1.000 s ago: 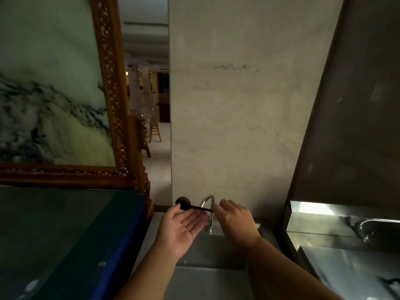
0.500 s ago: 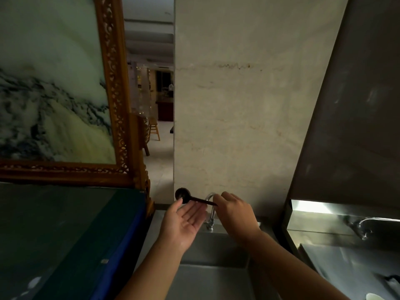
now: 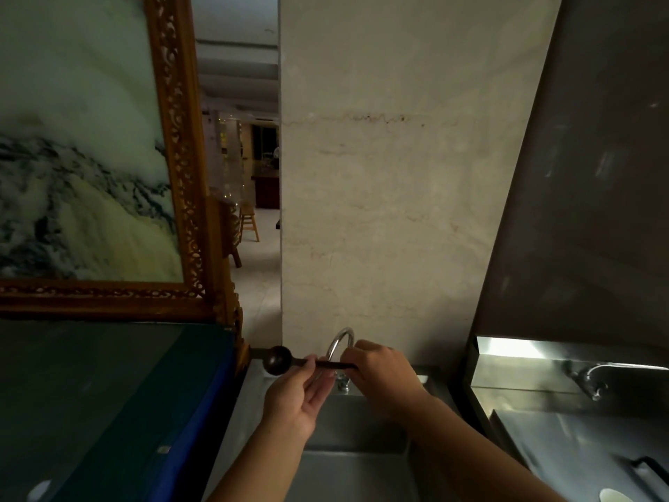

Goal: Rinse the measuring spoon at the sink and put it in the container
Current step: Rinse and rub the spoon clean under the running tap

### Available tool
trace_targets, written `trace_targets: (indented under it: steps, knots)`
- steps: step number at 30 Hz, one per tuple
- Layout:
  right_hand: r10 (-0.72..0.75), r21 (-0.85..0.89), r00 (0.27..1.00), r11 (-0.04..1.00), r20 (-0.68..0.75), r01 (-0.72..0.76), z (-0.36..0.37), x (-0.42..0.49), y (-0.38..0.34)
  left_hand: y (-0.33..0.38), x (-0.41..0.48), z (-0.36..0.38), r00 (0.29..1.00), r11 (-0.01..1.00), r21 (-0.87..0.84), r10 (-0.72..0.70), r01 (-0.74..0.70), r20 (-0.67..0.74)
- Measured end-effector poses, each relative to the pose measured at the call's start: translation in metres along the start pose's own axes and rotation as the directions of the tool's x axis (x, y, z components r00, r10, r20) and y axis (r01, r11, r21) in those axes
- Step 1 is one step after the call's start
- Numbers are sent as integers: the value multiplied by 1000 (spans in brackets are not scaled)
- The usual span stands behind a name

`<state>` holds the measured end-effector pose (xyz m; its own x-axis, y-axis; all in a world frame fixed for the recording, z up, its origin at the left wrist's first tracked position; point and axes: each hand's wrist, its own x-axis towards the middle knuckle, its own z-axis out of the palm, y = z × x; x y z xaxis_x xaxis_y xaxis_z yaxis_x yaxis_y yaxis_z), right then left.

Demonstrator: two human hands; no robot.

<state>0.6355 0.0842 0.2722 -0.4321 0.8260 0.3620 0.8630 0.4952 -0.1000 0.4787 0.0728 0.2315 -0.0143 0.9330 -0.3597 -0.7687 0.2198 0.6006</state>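
Roughly level measuring spoon (image 3: 289,362), bowl leftward

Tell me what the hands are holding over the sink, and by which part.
The right hand holds the dark measuring spoon by the end of its handle; the left hand pinches the handle nearer the bowl.

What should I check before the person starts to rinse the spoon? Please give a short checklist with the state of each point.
1. Measuring spoon held: ok, right hand grips the handle end, left hand touches the shaft.
2. Spoon over the sink: ok.
3. Bowl under the faucet outlet: not ok, it sits left of it.
4. Water running: cannot tell, no stream visible.
5. Container in sight: not ok, none visible.
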Motion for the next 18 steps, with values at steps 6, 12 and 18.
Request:
trace_targets:
  steps: [6, 12, 18]
  knots:
    - [31, -31, 999, 999, -36, -32, -21, 2, 11, 7, 2, 16, 1000, 1000, -2, -3, 3, 20]
    - [56, -78, 998, 995, -20, -58, -29, 0, 18, 6, 2, 27, 999, 1000, 6, -13, 12, 53]
    - [-30, -98, 999, 995, -41, 26, -22, 2, 14, 7, -1, 13, 1000, 999, -47, -9, 10, 22]
